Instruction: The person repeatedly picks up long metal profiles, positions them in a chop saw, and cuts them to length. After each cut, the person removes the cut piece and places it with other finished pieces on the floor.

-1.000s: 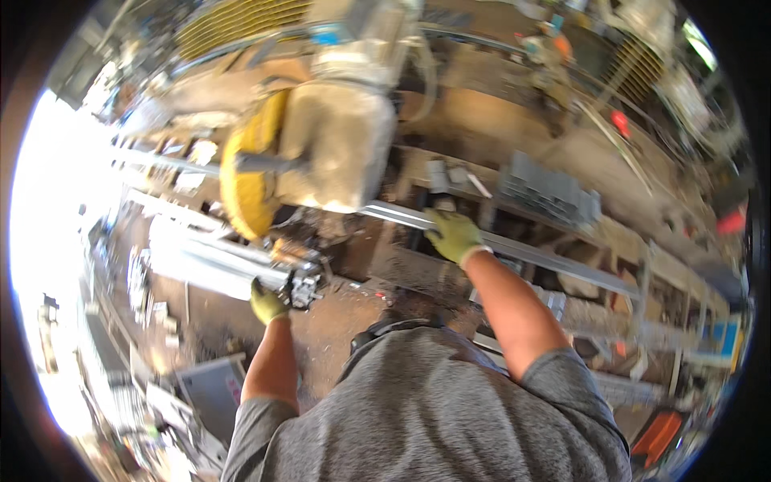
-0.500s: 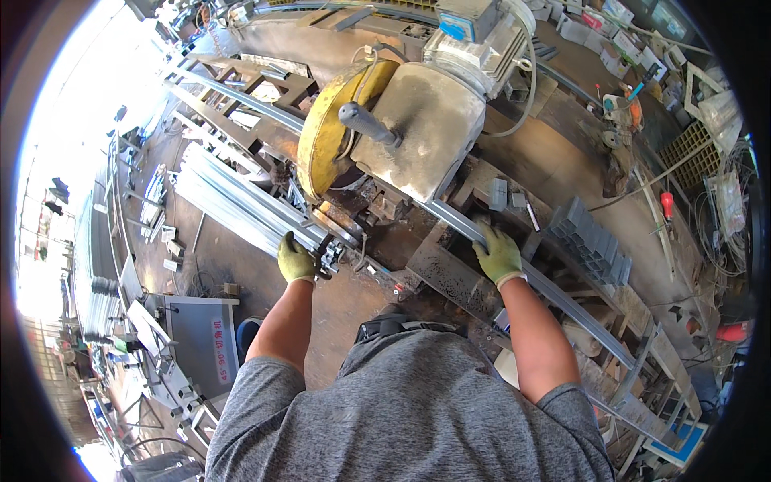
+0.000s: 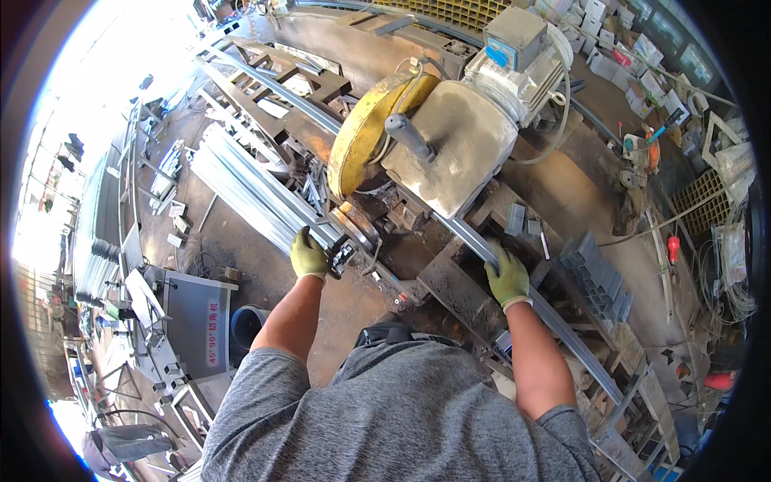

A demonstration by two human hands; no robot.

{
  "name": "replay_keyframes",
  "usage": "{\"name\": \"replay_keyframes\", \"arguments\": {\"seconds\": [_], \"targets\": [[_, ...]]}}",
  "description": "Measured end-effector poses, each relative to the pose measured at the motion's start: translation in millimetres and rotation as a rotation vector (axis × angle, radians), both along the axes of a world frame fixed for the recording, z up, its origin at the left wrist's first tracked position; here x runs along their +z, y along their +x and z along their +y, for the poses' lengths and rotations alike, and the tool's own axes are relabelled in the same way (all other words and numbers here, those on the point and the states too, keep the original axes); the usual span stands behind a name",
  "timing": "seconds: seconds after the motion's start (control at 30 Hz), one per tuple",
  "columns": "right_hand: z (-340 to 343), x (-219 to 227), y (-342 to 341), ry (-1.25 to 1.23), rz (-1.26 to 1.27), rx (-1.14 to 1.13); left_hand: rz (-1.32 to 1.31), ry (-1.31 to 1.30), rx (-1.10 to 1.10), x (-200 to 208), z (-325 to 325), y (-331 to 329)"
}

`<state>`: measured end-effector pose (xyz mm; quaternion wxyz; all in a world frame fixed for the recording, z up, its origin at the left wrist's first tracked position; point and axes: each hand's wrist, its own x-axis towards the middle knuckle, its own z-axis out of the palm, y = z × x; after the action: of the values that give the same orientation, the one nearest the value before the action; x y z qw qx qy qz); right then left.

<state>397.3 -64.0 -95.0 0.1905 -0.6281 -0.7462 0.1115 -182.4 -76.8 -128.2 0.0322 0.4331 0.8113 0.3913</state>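
Observation:
My right hand [image 3: 507,277], in a yellow-green glove, is closed round a long grey metal bar [image 3: 566,328]. The bar runs diagonally under a cut-off saw with a yellow blade guard [image 3: 377,132] and a grey handle [image 3: 408,135]. My left hand [image 3: 308,257], gloved alike, is at the near ends of a bundle of silvery metal tubes [image 3: 249,193]. Its forefinger and thumb look spread apart, and I see nothing gripped in it. The undersides of its fingers are hidden. Beside it are dark tube ends or fittings [image 3: 342,254].
Short cut pieces of square tube [image 3: 596,277] are stacked right of the bar. A motor [image 3: 522,56] with a looping cable tops the saw. At lower left stand a grey panel [image 3: 197,321] and a round bin [image 3: 249,323]. More long tubes [image 3: 100,265] lie at far left.
The view has shifted, so the saw and bench appear farther right. My right hand stays on the bar, and my left hand stays by the tube ends.

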Motion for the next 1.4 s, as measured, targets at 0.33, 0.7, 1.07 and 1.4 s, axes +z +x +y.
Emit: {"name": "replay_keyframes", "arguments": {"seconds": [0.33,0.7,1.07,1.4], "targets": [[1,9,-1,0.003,-0.022,0.031,0.025,-0.03,0.033,2,1,2],[-2,1,1,0.111,-0.01,0.046,-0.023,-0.05,0.029,12,-3,6],[-4,11,-1,0.071,-0.026,0.027,-0.013,-0.043,0.038,5,0,3],[-2,11,0,0.061,0.0,0.014,0.013,0.005,0.004,4,1,3]]}}
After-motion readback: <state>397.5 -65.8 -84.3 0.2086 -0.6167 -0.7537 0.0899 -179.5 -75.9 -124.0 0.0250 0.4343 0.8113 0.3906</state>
